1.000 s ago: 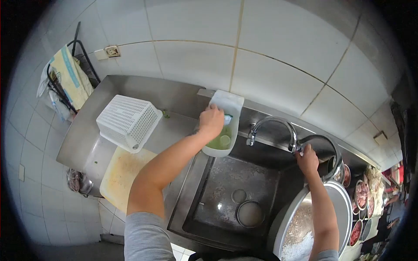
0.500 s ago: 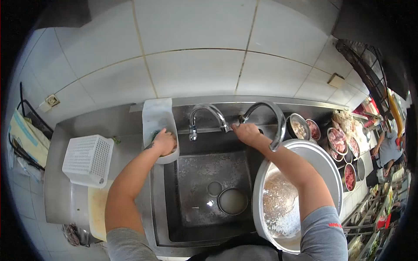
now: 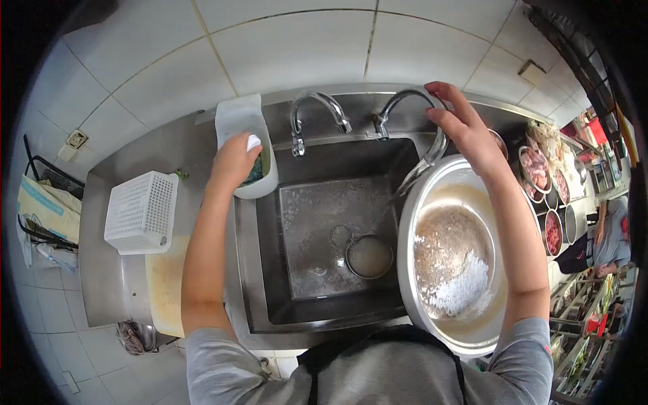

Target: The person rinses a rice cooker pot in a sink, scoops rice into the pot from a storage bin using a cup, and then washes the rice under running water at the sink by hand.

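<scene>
My left hand (image 3: 233,160) is closed on a small white object (image 3: 253,142) whose kind I cannot make out. It is above a tall white plastic container (image 3: 260,187) with something dark green (image 3: 255,170) inside. My right hand (image 3: 469,131) is at the curved spout of the right tap (image 3: 440,143), its fingers hooked round the bend. Water (image 3: 407,181) runs from that spout into the steel sink (image 3: 304,202). Below my right forearm stands a large round pot (image 3: 410,270) holding cloudy water, a brownish mass and a white powdery heap (image 3: 462,290).
A second tap (image 3: 317,101) arches over the sink, where a small metal bowl (image 3: 369,256) sits. To the left are an upturned white basket (image 3: 138,212) and a yellowish board (image 3: 169,283). Bowls of meat (image 3: 535,169) line the right side, and another person (image 3: 611,233) stands beyond.
My right hand has moved from the tap's base to its spout, which now points toward the pot, and water flows. My left hand has risen from inside the container with a white object.
</scene>
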A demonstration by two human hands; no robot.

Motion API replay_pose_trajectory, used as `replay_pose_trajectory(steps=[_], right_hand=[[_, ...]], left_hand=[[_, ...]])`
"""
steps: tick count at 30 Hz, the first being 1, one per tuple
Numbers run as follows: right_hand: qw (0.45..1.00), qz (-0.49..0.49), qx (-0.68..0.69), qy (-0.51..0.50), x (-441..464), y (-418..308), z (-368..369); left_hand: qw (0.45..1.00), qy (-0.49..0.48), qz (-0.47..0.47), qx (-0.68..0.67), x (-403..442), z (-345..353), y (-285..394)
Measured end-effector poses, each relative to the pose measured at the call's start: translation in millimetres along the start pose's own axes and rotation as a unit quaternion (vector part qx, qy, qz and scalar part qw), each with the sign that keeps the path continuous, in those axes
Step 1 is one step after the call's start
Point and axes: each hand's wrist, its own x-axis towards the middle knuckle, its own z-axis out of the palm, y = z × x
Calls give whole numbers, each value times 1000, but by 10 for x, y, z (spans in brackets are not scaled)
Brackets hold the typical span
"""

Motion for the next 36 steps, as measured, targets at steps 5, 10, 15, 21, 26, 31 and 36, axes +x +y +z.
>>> replay_pose_trajectory(steps=[5, 10, 15, 21, 26, 31, 36], right_hand=[[999, -17, 9, 51, -6, 504, -382], [945, 48, 304, 113, -442, 844, -441], [838, 227, 494, 41, -1064, 1091, -143], [941, 323, 68, -76, -1462, 1921, -277], [921, -161, -321, -153, -2206, 2115, 592], [911, 11, -352, -214, -1574, 2523, 632], [855, -31, -498, -142, -1557, 2506, 692]], left_hand=[[939, -143, 60, -306, -702, 69, 999], [889, -111, 186, -403, -571, 589, 2290], [924, -85, 246, -280, -469, 1005, 3239], [968, -111, 186, -128, -678, 832, 2766], [687, -157, -69, -706, -1544, 1129, 2525], [645, -98, -113, -749, -1827, 1130, 2675], [653, -89, -111, -744, -1776, 1139, 2674]])
